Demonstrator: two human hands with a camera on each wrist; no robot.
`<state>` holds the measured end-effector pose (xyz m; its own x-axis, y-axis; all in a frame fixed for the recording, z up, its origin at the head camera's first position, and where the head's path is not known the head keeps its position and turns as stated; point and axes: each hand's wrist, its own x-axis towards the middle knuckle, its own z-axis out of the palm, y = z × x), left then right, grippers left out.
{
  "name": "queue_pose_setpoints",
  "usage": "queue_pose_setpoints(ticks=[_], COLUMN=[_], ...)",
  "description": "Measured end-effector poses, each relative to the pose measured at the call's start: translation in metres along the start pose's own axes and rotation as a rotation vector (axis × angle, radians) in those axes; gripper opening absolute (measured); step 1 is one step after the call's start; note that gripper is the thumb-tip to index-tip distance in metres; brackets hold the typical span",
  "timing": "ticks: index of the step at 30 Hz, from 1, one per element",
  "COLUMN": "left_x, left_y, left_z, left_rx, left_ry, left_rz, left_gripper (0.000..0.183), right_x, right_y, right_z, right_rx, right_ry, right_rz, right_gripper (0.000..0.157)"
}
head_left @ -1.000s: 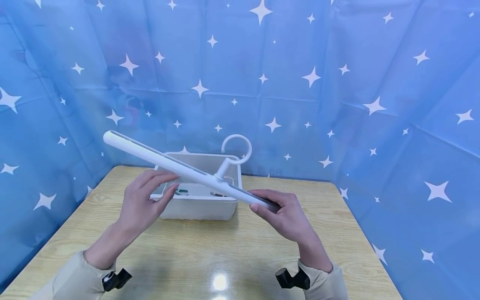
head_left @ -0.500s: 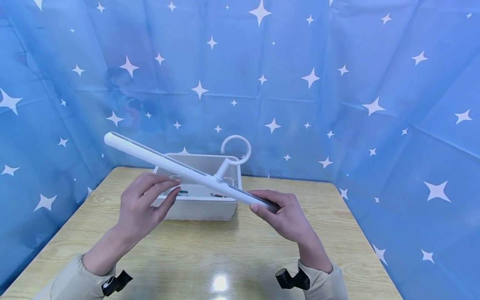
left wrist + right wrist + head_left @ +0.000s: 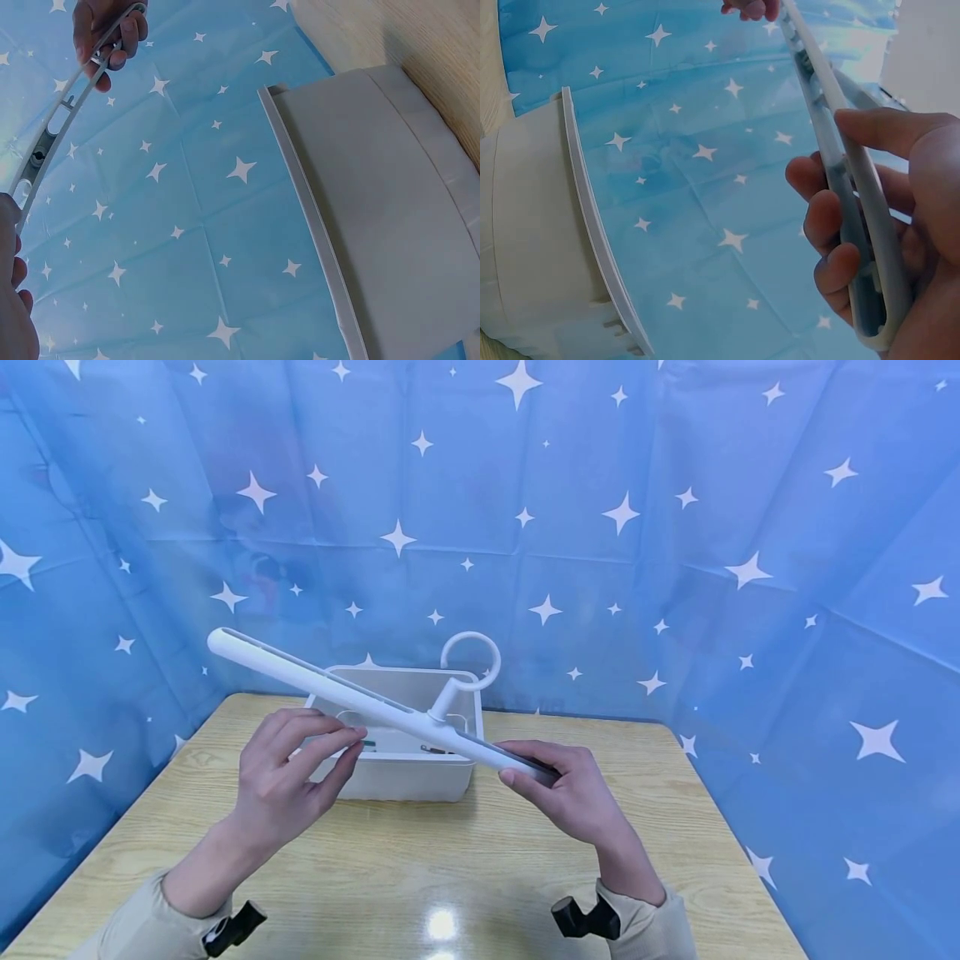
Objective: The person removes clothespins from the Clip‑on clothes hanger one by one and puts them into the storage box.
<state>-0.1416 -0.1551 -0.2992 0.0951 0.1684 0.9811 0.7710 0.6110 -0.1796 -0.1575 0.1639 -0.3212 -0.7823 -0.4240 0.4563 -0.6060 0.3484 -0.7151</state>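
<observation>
In the head view a white plastic hanger [image 3: 330, 687] is held slanted in the air, left end higher, its round hook [image 3: 495, 664] up. My right hand [image 3: 573, 789] grips its right end; the right wrist view shows fingers curled round the hollow hanger arm [image 3: 864, 180]. Just below the hanger's middle is my left hand [image 3: 288, 777], fingers bent and tips meeting, with nothing visible between them. In the left wrist view the left hand [image 3: 16, 292] overlaps the lower end of the hanger [image 3: 51, 142]; contact cannot be told.
Behind the hanger a white rectangular bin [image 3: 397, 777] stands on the wooden table [image 3: 420, 860], with a few small items [image 3: 435, 749] inside, partly hidden. Blue curtains [image 3: 480, 485] with white stars surround the table at the back and sides.
My left hand's thumb and fingers have drawn from a wide gap to meeting tips, and the hand has sunk slightly. The hanger stays nearly still in my right hand, its left end a touch lower.
</observation>
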Motion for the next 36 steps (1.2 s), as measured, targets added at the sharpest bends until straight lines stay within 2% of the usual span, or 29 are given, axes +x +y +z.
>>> queue_pose_setpoints(ticks=[7, 14, 30, 36], left_x=[0.0007, 0.0037, 0.0077, 0.0088], left_y=[0.0013, 0.0044, 0.0081, 0.0081], left_z=[-0.0004, 0.0023, 0.0019, 0.0032], left_rx=[0.008, 0.021, 0.029, 0.053], left_ry=[-0.002, 0.037, 0.033, 0.057], left_rz=[-0.001, 0.033, 0.087, 0.11], left_gripper=[0.024, 0.022, 0.022, 0.021], right_x=[0.001, 0.001, 0.0008, 0.0012], right_y=[0.0003, 0.0004, 0.0004, -0.0003], right_z=[0.0, -0.0001, 0.0012, 0.0014], right_rx=[0.0, 0.007, -0.002, -0.01], right_ry=[-0.004, -0.011, -0.035, -0.044], right_rz=[-0.016, -0.006, 0.02, 0.034], right_gripper=[0.028, 0.028, 0.028, 0.028])
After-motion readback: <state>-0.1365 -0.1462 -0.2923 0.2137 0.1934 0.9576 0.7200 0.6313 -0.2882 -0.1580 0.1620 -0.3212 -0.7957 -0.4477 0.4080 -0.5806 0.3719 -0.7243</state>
